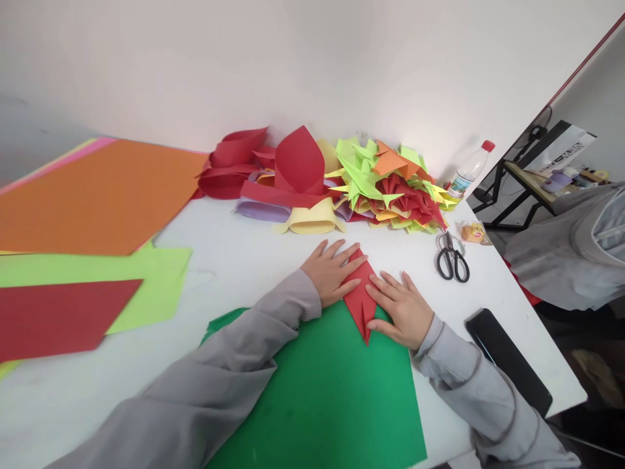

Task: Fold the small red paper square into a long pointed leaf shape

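Observation:
A folded red paper (360,291), kite-shaped with a slit toward its near tip, lies partly on a green paper sheet (336,391) and partly on the white table. My left hand (333,270) rests on its upper left side, fingers spread. On its right edge lies my right hand (400,306), flat with the fingers apart and the thumb near the lower tip. Both hands press the paper from above and do not grasp it.
Orange sheets (107,195) and a dark red sheet (58,316) lie at left. Behind stand rolled paper shapes (299,159) and a pile of folded paper pieces (390,185). Scissors (454,257), a bottle (469,170), a small snack packet (473,232) and a black phone-like object (508,361) are at right.

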A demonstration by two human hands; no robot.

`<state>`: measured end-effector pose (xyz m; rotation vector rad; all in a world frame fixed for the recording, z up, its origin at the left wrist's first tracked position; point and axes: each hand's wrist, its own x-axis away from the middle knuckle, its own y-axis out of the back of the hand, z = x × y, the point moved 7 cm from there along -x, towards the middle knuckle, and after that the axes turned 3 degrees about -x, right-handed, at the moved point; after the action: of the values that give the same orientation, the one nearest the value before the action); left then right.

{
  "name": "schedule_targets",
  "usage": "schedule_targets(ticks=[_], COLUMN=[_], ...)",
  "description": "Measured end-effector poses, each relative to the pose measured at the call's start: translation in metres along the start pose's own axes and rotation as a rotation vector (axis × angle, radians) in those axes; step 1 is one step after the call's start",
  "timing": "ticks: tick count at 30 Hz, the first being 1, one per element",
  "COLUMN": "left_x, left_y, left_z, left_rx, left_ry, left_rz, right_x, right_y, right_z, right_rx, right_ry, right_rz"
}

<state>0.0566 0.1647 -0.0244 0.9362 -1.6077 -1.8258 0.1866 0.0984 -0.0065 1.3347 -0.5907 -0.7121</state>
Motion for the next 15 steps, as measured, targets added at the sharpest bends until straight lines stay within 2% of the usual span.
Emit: schedule_targets(ticks=[6, 11, 15], left_x=[0.0, 0.0, 0.0], left_y=[-0.002, -0.001, 0.005], left_z=[0.001, 0.002, 0.0], left_rx=[0.017, 0.034, 0.015], left_ry=[0.006, 0.009, 0.023], left_rz=[0.012, -0.007, -0.013], right_x=[0.002, 0.004, 0.003], right_y=[0.001, 0.012, 0.015], right_z=[0.0, -0.003, -0.012], right_rx=[-0.001, -0.016, -0.102], right_ry=[0.009, 0.008, -0.057], right_rz=[-0.01, -0.111, -0.167])
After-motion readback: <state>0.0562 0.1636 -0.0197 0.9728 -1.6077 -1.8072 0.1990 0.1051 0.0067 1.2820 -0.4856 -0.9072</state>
